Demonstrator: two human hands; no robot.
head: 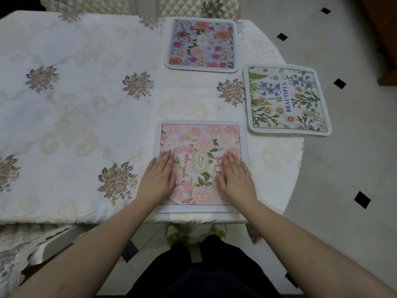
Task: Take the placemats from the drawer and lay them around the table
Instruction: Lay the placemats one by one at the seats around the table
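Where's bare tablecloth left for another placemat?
The whole left stretch of the tablecloth, left of the pink mat and blue mat, is bare. The right end is crowded: those two plus the BEAUTIFUL mat, both hands flat on the pink one.

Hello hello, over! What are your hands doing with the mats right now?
Left hand and right hand flat on pink mat. Blue mat and daisy mat down on table. Nothing in the way.

pink placemat (199,145) flat near edge; blue placemat (202,44) far; white placemat (286,100) right.
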